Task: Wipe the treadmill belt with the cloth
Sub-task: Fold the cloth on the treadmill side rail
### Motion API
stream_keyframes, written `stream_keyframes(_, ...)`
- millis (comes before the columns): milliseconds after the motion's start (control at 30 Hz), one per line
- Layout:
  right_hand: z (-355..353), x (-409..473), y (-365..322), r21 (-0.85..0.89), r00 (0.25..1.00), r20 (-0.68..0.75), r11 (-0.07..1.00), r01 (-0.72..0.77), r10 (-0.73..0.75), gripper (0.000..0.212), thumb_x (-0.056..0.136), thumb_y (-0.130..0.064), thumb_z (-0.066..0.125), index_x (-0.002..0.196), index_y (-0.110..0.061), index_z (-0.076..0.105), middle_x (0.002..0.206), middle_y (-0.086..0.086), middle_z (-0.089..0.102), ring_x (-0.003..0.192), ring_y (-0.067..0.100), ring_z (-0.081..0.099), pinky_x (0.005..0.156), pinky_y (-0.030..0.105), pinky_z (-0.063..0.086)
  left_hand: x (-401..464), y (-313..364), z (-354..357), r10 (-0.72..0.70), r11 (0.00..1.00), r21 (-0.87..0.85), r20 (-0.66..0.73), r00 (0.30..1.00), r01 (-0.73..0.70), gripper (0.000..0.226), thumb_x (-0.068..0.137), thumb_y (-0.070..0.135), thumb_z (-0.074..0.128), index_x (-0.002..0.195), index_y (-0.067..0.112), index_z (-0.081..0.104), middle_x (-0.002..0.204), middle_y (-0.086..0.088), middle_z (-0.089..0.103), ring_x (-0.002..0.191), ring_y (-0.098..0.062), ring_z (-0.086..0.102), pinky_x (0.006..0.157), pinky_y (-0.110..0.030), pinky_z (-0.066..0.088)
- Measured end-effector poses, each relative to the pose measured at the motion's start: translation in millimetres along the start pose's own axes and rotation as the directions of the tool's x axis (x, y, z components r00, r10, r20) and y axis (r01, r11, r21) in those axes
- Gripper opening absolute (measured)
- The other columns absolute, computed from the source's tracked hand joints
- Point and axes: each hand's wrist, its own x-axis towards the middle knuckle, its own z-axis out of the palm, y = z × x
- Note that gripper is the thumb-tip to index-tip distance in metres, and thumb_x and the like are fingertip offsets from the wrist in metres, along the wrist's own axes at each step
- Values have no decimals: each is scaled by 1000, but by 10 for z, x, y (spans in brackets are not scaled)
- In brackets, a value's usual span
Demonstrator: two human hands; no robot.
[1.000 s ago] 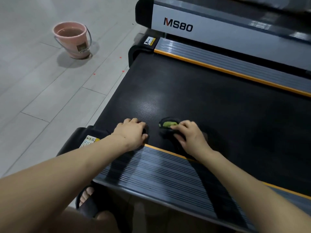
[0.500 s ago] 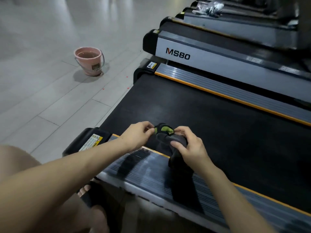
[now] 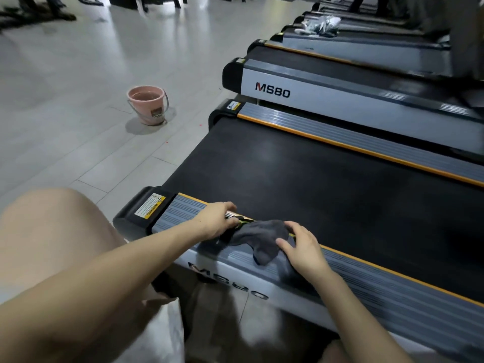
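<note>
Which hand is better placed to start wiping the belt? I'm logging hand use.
Probably the right hand: its fingers rest on the grey cloth at the belt edge. The left hand only pinches the cloth's end over the side rail.

The crumpled dark grey cloth (image 3: 258, 238) shows a yellow-green edge at the end the left hand (image 3: 214, 221) pinches. Just beyond the grip stretches the matte black treadmill belt (image 3: 327, 179); under it lies the ribbed grey side rail (image 3: 366, 281) with an orange stripe. Far left stands a pale pink plastic bucket (image 3: 148, 104).
</note>
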Motion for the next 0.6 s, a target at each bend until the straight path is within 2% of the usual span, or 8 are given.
stream_keyframes(133,58,-73,91,-78,997,57,996,-52,56,63,94,-44,60,149,-22,40,146,1,49,136,22,40,113,38,34,59,75,211,52,994,94,90,995,-61,52,95,38,65,141,17,53,132,-11,63,121,-30,58,96,-34,45)
stream_keyframes(200,108,-77,63,-100,998,46,994,-42,46,66,95,-45,59,151,-20,37,146,2,49,135,24,39,113,37,34,101,89,245,42,990,126,117,992,-57,69,91,39,71,150,18,42,137,-14,57,127,-33,54,102,-35,43)
stream_keyframes(267,151,-59,30,-34,996,26,996,-87,88,68,94,-45,60,152,-19,36,138,2,54,128,23,45,109,38,38,128,99,237,14,986,159,180,984,-43,89,83,39,79,155,17,33,144,-14,51,132,-33,50,107,-36,42)
stream_keyframes(300,163,-34,18,45,991,22,990,-136,135,70,93,-45,62,152,-19,35,133,2,56,122,21,50,106,38,42,137,96,229,13,983,174,201,980,-49,90,79,39,83,153,15,37,144,-13,52,130,-32,52,105,-37,44)
stream_keyframes(367,173,17,1,198,971,26,951,-236,236,72,91,-46,63,152,-21,33,117,2,61,111,20,57,99,39,47,137,70,237,42,980,181,205,978,-80,74,72,38,86,135,15,55,132,-9,62,112,-27,61,94,-37,50)
stream_keyframes(433,177,45,-7,239,962,31,933,-271,272,63,89,-43,65,145,-24,44,97,-1,59,100,21,60,88,38,50,95,40,256,77,983,153,172,982,-104,59,72,35,86,121,16,60,119,-5,63,100,-23,60,86,-34,50)
stream_keyframes(500,169,37,-31,170,975,7,961,-219,221,35,87,-37,67,119,-26,63,86,-3,52,87,22,58,72,34,46,40,0,260,121,984,116,125,985,-135,50,75,31,81,117,16,58,115,-4,55,101,-22,55,87,-32,46)
stream_keyframes(600,88,-1,-99,202,990,-35,971,-128,138,10,87,-26,70,93,-30,63,90,0,49,81,20,57,68,26,44,-41,-90,227,184,983,-5,40,982,-184,33,79,25,76,106,22,57,106,1,54,97,-19,54,78,-23,42)
